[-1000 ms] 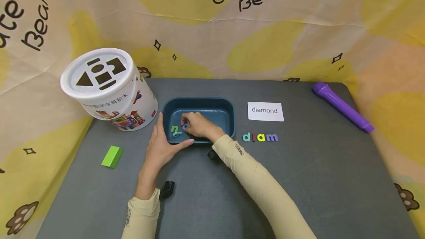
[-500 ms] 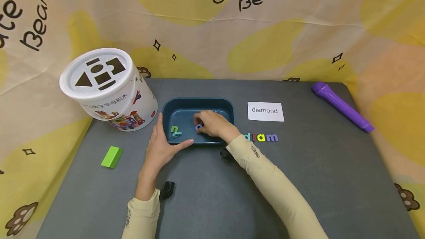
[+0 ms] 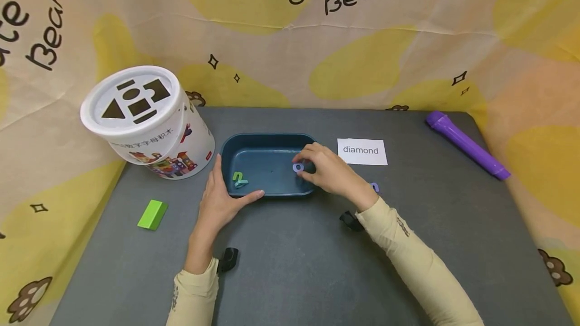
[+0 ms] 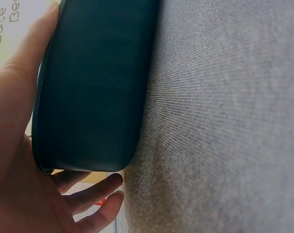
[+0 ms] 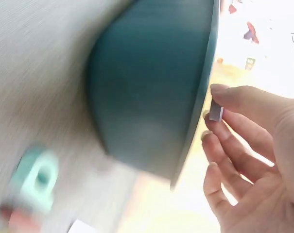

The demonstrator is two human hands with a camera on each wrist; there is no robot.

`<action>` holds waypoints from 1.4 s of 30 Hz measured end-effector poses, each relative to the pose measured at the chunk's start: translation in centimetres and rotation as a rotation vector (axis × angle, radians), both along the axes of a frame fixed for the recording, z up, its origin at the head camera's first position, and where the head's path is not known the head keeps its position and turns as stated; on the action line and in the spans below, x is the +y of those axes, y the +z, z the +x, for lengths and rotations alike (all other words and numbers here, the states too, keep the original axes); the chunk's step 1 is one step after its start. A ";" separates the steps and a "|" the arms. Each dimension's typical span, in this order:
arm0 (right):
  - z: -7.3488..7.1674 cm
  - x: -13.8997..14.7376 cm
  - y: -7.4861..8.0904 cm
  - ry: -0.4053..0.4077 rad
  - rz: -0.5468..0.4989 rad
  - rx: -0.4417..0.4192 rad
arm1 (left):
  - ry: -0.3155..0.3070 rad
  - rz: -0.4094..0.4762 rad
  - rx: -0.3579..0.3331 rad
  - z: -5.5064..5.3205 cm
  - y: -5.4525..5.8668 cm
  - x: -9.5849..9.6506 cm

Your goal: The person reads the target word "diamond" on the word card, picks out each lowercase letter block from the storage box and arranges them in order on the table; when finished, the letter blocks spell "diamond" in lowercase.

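Note:
My left hand (image 3: 219, 202) rests at the near left corner of a dark teal tray (image 3: 267, 135), thumb along the front rim and fingers along the left end. My right hand (image 3: 333, 170) pinches a small purple letter o (image 3: 294, 168) between thumb and fingertips over the tray's right end. In the right wrist view, the letter's edge (image 5: 216, 111) shows just beyond the tray rim. A green letter n (image 3: 237, 176) and a teal letter (image 3: 241, 183) lie in the tray's left end. On the table, part of a purple letter m (image 3: 374, 187) peeks out behind the right wrist.
Behind the right hand lies a white card (image 3: 362, 152) printed "diamond". A purple microphone (image 3: 466, 145) is at the far right. A white block bucket (image 3: 149, 125) stands left of the tray, with a green block (image 3: 152, 215) nearer. A patterned cloth (image 3: 272, 64) hangs behind.
My right hand has carried the purple letter o from the tray's left part rightward to its right end, now covering most of the letter row on the table. My left hand stays put.

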State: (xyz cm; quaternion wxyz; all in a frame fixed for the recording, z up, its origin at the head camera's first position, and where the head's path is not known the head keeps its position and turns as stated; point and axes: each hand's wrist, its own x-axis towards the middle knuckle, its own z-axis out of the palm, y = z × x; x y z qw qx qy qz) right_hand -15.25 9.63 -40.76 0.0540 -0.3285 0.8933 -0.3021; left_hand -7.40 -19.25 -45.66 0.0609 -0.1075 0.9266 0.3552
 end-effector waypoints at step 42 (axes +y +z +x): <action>2.8 18.7 -4.8 -0.291 0.052 -0.069 | 0.013 -0.013 -0.006 -0.1 -0.2 0.0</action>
